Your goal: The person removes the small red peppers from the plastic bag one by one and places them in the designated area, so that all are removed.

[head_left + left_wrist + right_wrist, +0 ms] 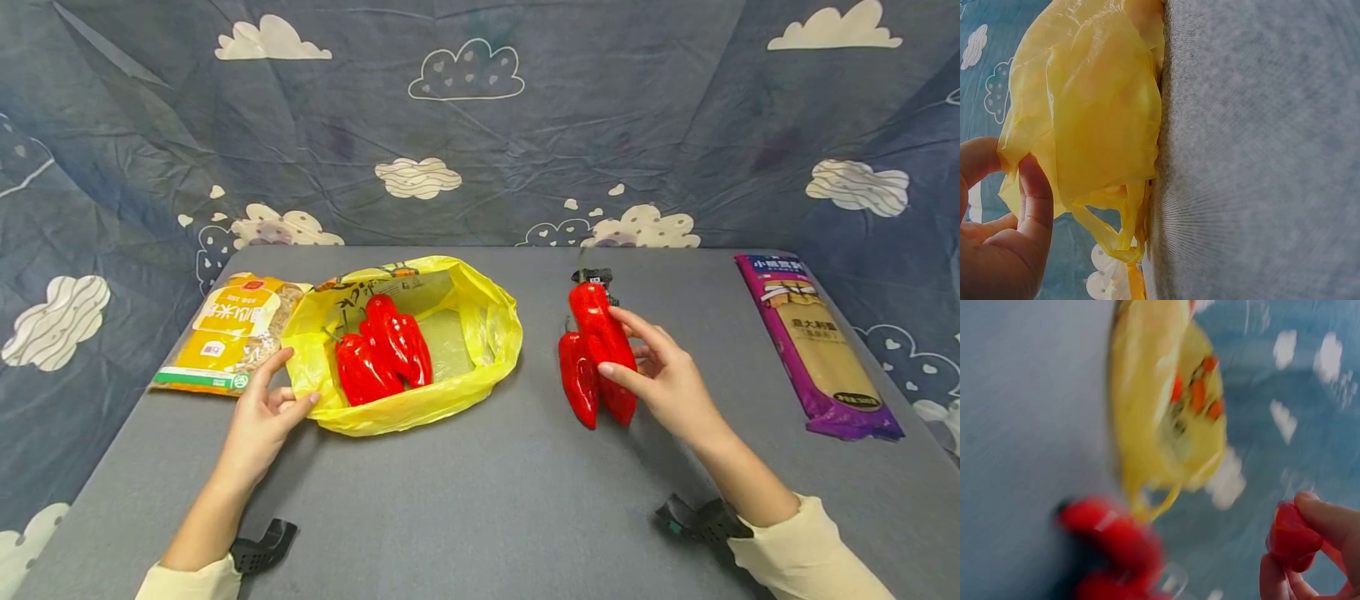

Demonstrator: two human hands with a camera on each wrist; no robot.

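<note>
My left hand (262,408) pinches the near left rim of a yellow plastic bag (420,408) between thumb and fingers. The bag's mouth is spread wide, and glossy red peppers (367,371) lie inside. At the right, my right hand (663,375) holds another red pepper (591,307) by thumb and fingers. The right wrist view shows this held pepper (1294,537) raised off the table. Below it, other red peppers (577,379) lie on the grey table; they are blurred in the right wrist view. The held pepper partly covers them in the head view.
Left of the bag lies a yellow packet of grain (232,333), partly behind the bag's edge. A purple packet of noodles (821,346) lies at the far right. Behind the held pepper is a small black object (597,275), mostly hidden. A cloud-patterned cloth (480,133) hangs around the table.
</note>
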